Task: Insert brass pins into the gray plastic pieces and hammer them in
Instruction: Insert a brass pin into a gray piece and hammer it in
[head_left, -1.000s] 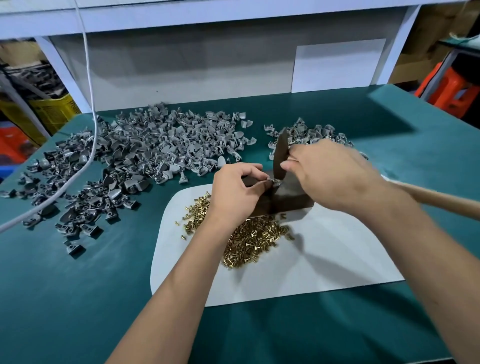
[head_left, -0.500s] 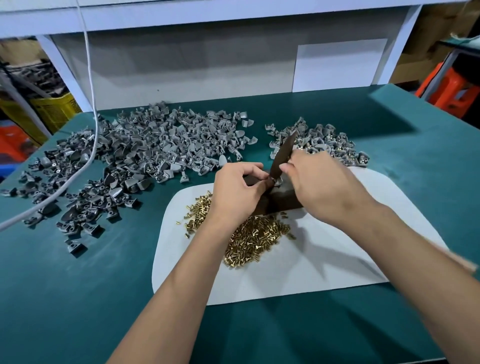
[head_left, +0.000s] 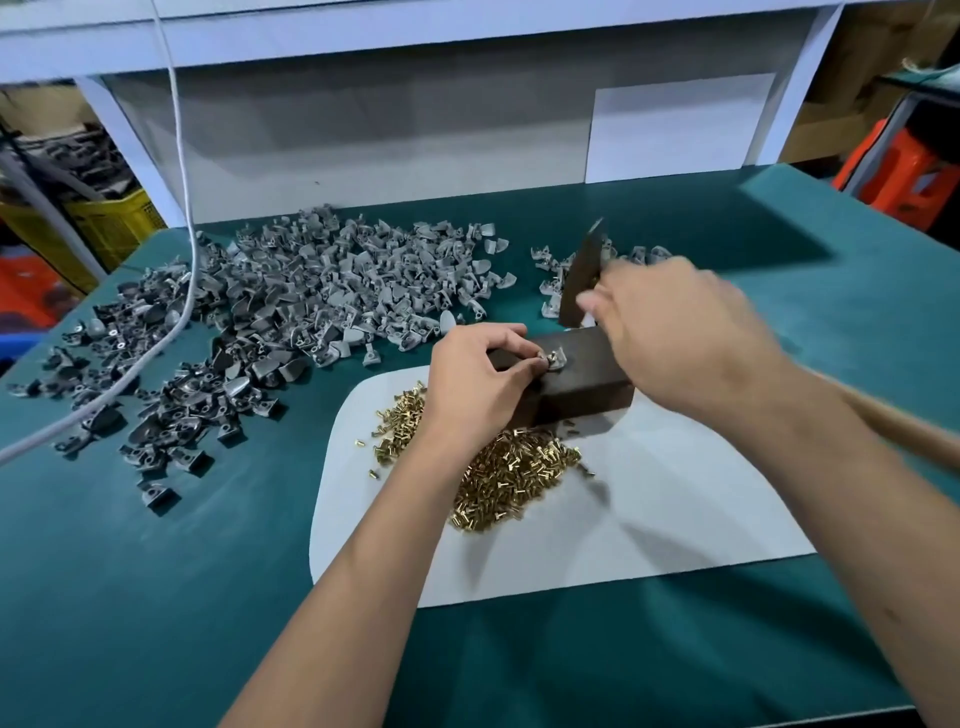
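pinching the small, light, rigid gray plastic piece (head_left: 555, 358) and its slippery brass pin (head_left: 551, 356) on the dark block (head_left: 582, 379), the left hand (head_left: 475, 384) steadies by the edge while the right hand (head_left: 675, 332) grips the hammer (head_left: 582, 278).

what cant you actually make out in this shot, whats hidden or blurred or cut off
- Right hand, head view: motion blur hides how its grip sits on the hammer.
- Hammer handle: cut off by the right edge, partly behind the right forearm.
- Gray piece on the dark block: too small, partly behind the left hand fingers; pin depth unclear.
- Brass pins: partly covered by the left forearm.
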